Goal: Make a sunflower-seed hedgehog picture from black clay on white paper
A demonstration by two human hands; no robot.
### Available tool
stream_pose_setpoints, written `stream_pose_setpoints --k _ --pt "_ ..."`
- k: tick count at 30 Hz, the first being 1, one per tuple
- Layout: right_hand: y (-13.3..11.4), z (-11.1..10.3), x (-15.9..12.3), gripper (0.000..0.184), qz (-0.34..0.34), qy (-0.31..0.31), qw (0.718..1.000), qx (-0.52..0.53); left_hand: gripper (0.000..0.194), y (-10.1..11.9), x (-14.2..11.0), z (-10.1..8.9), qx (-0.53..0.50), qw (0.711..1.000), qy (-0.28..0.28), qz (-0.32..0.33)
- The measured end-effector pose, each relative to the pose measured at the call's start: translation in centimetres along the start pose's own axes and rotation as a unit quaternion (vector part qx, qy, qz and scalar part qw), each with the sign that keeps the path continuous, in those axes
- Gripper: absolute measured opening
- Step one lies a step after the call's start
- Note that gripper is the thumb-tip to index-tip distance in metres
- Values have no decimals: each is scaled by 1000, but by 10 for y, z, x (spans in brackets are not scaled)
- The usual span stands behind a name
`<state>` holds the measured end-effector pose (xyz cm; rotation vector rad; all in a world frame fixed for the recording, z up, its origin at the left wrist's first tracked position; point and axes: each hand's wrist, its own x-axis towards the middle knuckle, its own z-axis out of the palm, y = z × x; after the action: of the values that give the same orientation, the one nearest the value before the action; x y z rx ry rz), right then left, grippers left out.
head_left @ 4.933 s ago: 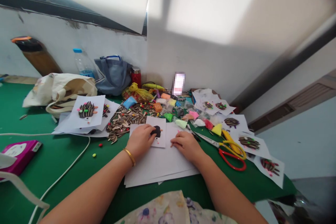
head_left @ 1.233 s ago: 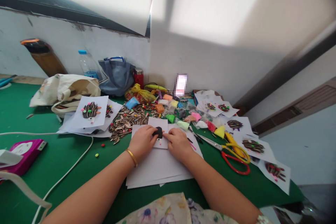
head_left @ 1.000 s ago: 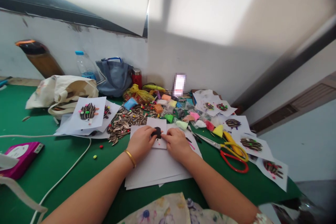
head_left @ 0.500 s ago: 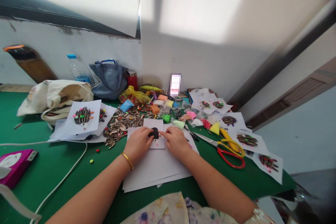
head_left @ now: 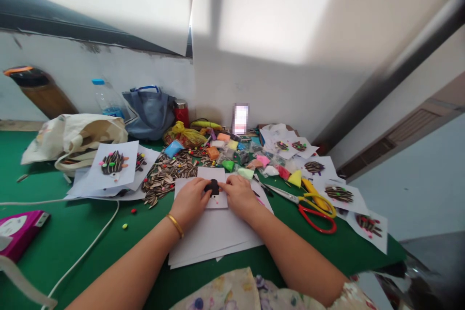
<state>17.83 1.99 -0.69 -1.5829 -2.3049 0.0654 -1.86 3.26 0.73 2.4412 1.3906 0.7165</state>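
A small white paper card (head_left: pixel 211 173) lies on a stack of white sheets (head_left: pixel 209 247) in front of me. On the card is a rounded black clay shape (head_left: pixel 214 187), with a small white-and-black eye and pink dots below it. My left hand (head_left: pixel 189 202), with a gold bangle at the wrist, has thumb and fingers closed over the clay's left side, steadying the card. My right hand (head_left: pixel 241 197) is curled at the card's right edge, its index fingertip touching the clay's right side. Anything between its fingertips is hidden. A pink-and-dark pen (head_left: pixel 258 198) shows partly beside it.
Sunflower seeds (head_left: pixel 169 172) are heaped behind my left hand. Coloured clay packets (head_left: pixel 247 173) spread behind the cards. Scissors (head_left: pixel 316 210) with red and yellow handles lie right. Finished seed hedgehog cards (head_left: pixel 115 162) sit left, others (head_left: pixel 339 193) right. A white cable (head_left: pixel 87 247) crosses the left.
My right hand has moved left from the loose sheets, where it pinched a small orange piece, to the clay's right edge. My left hand stays on the card. The view has shifted slightly.
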Motion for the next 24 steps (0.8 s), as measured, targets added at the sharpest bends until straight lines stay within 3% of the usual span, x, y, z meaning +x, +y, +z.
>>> stream_pose_setpoints --k 13,18,24 --pt "1 0 1 43 2 7 1000 25 23 -1 1 1 -8 1000 8 -6" --pt "8 0 -1 56 -7 36 998 60 24 -3 1 3 -12 1000 21 -11" --pt "8 -4 -4 70 10 -3 997 75 26 -6 2 2 -28 998 34 -37"
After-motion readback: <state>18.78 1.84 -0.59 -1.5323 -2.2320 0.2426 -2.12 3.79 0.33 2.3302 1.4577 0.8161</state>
